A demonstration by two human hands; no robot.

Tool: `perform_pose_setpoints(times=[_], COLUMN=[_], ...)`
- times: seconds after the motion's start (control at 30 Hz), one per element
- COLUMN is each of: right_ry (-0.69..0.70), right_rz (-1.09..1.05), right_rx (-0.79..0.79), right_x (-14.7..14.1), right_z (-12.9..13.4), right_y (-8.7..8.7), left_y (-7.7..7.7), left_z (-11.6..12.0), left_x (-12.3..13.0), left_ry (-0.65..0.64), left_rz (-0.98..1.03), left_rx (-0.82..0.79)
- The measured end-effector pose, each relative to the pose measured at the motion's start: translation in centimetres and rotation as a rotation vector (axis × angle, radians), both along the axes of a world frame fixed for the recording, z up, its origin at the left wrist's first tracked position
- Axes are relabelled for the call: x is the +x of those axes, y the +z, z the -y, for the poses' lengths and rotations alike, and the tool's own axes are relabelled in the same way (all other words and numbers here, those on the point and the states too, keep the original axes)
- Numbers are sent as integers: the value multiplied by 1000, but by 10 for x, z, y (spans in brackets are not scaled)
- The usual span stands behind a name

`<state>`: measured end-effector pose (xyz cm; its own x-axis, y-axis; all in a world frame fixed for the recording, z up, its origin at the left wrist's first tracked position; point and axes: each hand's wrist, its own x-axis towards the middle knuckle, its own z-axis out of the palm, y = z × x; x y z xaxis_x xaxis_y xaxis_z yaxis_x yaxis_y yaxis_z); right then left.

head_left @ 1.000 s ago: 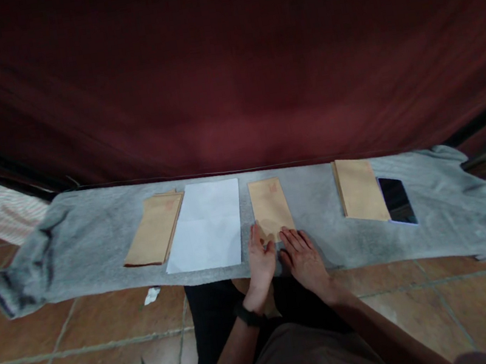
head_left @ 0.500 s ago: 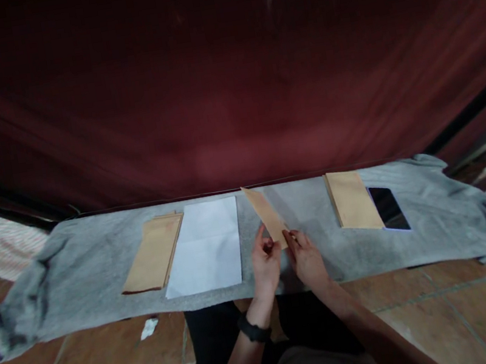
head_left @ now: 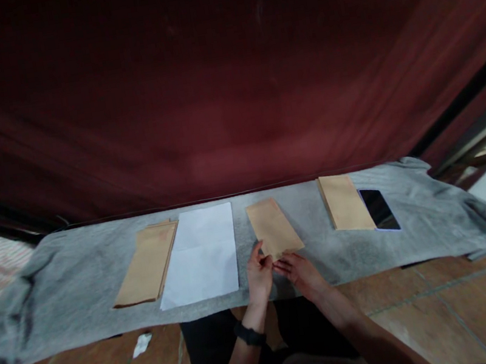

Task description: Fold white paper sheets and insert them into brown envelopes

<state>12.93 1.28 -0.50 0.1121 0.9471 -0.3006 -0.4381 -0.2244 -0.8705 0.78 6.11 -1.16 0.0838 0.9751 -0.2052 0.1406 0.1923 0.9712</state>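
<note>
Rectangular brown paper envelope (head_left: pixel 275 226) on grey cloth-covered surface (head_left: pixel 307 212), between white rectangular paper sheet (head_left: pixel 200 259) and stack of brown paper envelopes (head_left: pixel 346 202), near-left corner pinched in nearly closed fingers of left hand (head_left: pixel 259 275), bent fingers of right hand (head_left: pixel 300 270) touching near edge, grip unclear

- Brown paper envelope (head_left: pixel 272 223): rectangular, smooth-faced, held at its near edge.
- Broad face up, far end angled leftward.
- Positioned over the grey cloth (head_left: pixel 307 212), near its middle.
</note>
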Motion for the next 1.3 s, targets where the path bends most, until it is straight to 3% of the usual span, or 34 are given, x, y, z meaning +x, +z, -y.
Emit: perform_pose_setpoints(times=[0.07, 0.13, 0.27, 0.33, 0.4, 0.5, 0.67, 0.83, 1.1, 1.3], right_ry=[118, 211, 151, 219, 310, 329, 296, 293, 302, 281], right_rz=[-12, 120, 852, 1211, 1463, 1671, 1723, 1687, 1684, 1675], right_rx=[-58, -78, 204, 382, 476, 508, 501, 495, 484, 472], right_x=[6, 16, 40, 50, 56, 57, 53, 51, 51, 49], right_z=[6, 12, 17, 18, 20, 22, 22, 21, 22, 21], right_y=[2, 4, 4, 0, -6, -14, -18, -14, -12, -14], left_y=[2, 6, 11, 11, 11, 12, 14, 6, -5, -10], left_z=[-5, -9, -12, -9, -6, 1, 0, -37, -114, -128], left_x=[-8, -16, -22, -21, -19, -20, -17, 16, 59, 61], left_ry=[-41, -88, -168, -189, -211, -228, -196, -380, -498, -531], left_rz=[-186, -357, -558, -629, -699, -838, -993, -843, -978, -973], left_rx=[31, 72, 122, 160, 209, 245, 489, 716, 690, 735])
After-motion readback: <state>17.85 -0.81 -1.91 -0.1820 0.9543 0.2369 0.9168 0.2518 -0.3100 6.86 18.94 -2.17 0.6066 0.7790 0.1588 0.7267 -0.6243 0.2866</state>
